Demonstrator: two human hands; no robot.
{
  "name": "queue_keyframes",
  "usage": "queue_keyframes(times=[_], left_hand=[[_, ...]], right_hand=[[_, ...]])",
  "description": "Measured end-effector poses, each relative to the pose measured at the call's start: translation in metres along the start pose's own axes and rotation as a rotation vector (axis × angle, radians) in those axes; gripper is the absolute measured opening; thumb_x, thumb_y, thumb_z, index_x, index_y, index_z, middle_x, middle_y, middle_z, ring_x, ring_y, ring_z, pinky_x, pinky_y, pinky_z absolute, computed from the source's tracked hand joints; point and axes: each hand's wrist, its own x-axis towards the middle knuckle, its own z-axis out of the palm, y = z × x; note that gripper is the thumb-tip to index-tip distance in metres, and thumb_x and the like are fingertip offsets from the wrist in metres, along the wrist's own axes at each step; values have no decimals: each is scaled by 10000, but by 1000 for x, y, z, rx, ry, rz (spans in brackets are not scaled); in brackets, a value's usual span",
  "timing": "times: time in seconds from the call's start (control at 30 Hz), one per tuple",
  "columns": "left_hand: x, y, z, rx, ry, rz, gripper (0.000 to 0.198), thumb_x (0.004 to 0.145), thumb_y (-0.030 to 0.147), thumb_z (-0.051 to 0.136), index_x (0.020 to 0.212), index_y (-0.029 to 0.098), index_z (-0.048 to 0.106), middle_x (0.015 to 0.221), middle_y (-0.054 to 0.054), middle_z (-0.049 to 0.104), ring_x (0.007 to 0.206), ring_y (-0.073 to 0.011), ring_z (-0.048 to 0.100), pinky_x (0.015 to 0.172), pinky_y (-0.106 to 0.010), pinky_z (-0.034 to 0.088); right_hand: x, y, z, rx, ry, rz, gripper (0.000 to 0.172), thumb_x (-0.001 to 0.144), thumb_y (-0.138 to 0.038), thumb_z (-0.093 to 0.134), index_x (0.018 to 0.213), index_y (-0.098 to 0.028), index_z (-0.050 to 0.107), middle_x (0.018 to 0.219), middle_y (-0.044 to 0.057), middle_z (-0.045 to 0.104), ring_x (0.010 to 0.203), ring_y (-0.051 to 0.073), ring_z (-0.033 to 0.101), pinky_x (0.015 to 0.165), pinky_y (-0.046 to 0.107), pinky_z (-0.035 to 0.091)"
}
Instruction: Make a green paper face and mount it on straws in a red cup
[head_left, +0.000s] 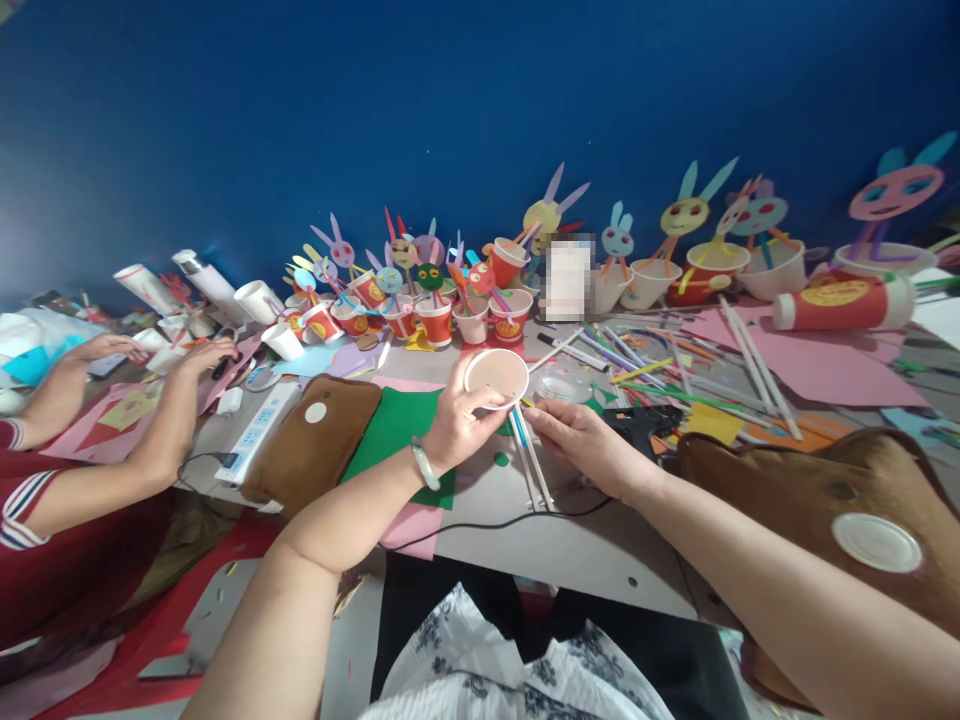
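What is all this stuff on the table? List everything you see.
paper cup: one, white, held tilted in the left hand
straws: a few, white and blue, at the right hand's fingertips
bunny cup figures: many, multicoloured, along the blue wall
loose straws: many, mixed colours, right of centre
green sheet: one, under the left hand
brown pouch: one, left of the sheet
co-worker's hands: two, far left
left hand: grip closed on the cup
right hand: pinching the straws

A craft workshop: paper-cup bunnies (pixel 420 285) (dozens), straws (pixel 652 365), coloured paper (pixel 817 360) crowd the table (pixel 570 550).
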Motion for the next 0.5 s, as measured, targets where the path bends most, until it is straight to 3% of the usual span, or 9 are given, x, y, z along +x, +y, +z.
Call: queue_keyframes(times=[0.17, 0.23, 0.3, 0.43, 0.5], left_hand=[[-2, -3, 0, 26, -12, 32, 128, 874, 285, 694, 822, 168, 690, 1386, -150, 476, 1312, -269, 527, 1062, -433, 497], [-3, -3, 0, 23, -14, 37, 130, 874, 289, 695, 830, 167, 690, 1396, -148, 470, 1315, -270, 523, 1065, -436, 494], [-2, -2, 0, 28, -17, 30, 124, 871, 289, 698, 825, 174, 689, 1403, -137, 471, 1318, -272, 521, 1070, -440, 491], [0, 0, -2, 18, -6, 32, 86, 868, 279, 696, 831, 201, 696, 1405, -116, 483, 1314, -260, 525, 1066, -431, 500], [0, 0, -2, -5, 0, 40, 74, 865, 271, 698, 834, 204, 700, 1407, -118, 483, 1314, -264, 525, 1060, -438, 505]], right_hand=[[-4, 3, -1, -482, 254, -173, 386, 911, -550, 494, 710, -221, 497, 569, -27, 413, 522, 123, 354, 541, 270, 276], [-5, 3, -1, -533, 297, -177, 366, 904, -542, 503, 724, -223, 505, 571, -25, 417, 518, 126, 354, 548, 275, 264], [-4, 3, -1, -394, 225, -141, 404, 905, -568, 500, 701, -220, 474, 567, -31, 398, 516, 120, 341, 531, 267, 259], [0, 1, -2, 53, -65, 40, 472, 921, -658, 425, 724, -229, 435, 536, -69, 311, 468, 96, 239, 448, 244, 196], [0, 2, -2, 44, -53, 28, 477, 915, -660, 438, 714, -228, 429, 539, -69, 305, 473, 96, 242, 445, 241, 201]])
